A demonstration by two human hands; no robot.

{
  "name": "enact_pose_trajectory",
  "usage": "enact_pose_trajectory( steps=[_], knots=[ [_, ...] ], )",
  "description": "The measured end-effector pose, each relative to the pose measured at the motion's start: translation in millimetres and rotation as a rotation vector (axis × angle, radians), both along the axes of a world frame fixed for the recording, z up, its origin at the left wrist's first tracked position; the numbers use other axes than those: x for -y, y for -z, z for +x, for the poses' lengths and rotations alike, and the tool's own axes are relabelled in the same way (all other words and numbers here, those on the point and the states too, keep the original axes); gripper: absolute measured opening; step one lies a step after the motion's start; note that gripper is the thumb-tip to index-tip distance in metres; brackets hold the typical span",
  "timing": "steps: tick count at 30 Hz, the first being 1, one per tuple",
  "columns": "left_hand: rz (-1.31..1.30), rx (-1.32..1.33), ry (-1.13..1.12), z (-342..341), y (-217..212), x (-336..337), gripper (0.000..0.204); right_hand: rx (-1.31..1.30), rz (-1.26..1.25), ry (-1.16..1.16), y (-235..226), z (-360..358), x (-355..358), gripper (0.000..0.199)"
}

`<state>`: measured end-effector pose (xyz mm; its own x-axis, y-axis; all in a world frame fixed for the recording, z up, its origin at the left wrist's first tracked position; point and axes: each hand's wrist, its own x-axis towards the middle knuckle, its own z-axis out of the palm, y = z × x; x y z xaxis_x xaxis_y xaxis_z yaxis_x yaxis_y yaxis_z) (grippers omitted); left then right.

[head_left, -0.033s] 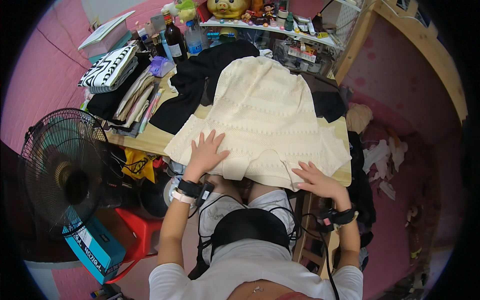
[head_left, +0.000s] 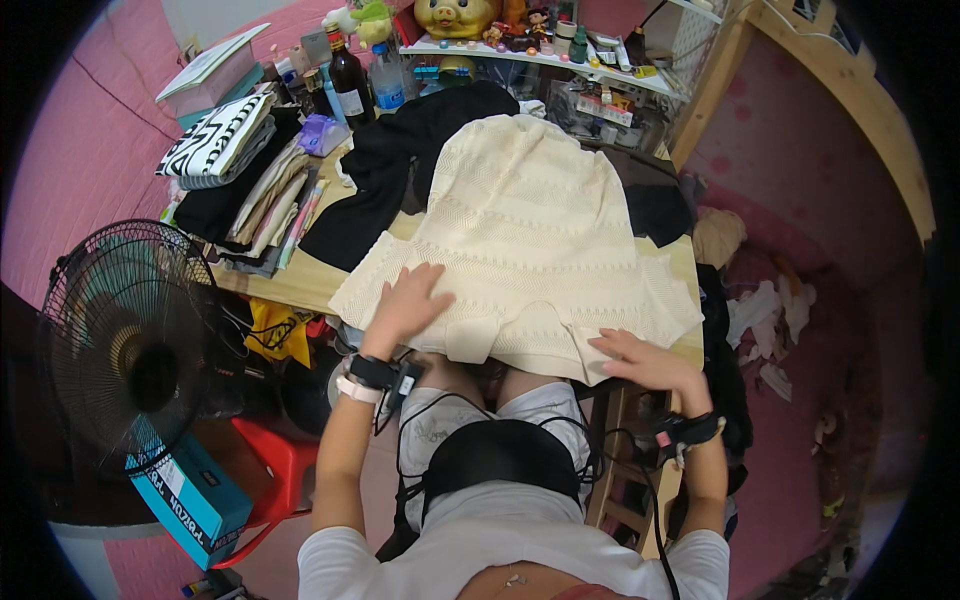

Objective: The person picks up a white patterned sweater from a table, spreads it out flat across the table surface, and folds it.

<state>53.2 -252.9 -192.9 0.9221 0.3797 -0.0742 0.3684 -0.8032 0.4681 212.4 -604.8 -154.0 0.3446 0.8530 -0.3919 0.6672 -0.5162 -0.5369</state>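
Note:
A cream knitted top [head_left: 530,220] with a pale collar [head_left: 470,338] lies spread over the wooden table [head_left: 280,288], its neck opening at the edge nearest me. My left hand [head_left: 408,305] is over the cloth left of the collar, palm down, fingers stretched out and holding nothing. On the other side, my right hand [head_left: 650,360] hovers at or just above the top's near right part, fingers extended. Whether either palm touches the knit, I cannot tell. Black clothing [head_left: 375,190] lies beside and behind the cream top.
At the table's left stands a stack of folded clothes [head_left: 265,190]. Behind it are a dark bottle [head_left: 350,80] and a water bottle [head_left: 388,80]. A black fan [head_left: 130,340] stands left, above a blue box [head_left: 190,500] and a red stool [head_left: 285,465]. Cables [head_left: 650,490] hang by my right arm.
My left hand's fingers have drawn a little closer together. My right hand has shifted slightly right and its fingers lie flatter. The cream top stays where it was.

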Motion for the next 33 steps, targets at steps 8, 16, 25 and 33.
enact_pose_trajectory(
  steps=[8,16,25,33],
  knots=[
    [0.068,0.537,-0.05,112,-110,-73,0.027,-0.007,0.178,0.208,-90,139,-47,0.045],
    [0.175,0.405,-0.016,233,-96,-95,0.037,0.205,0.47,0.488,-1,290,-124,0.033],
    [0.233,0.158,0.123,251,-87,-106,0.03,0.174,0.444,0.514,27,284,-171,0.027],
    [-0.119,0.971,-0.189,232,-92,-160,0.008,0.105,1.162,0.732,38,325,-141,0.028]
  ],
)
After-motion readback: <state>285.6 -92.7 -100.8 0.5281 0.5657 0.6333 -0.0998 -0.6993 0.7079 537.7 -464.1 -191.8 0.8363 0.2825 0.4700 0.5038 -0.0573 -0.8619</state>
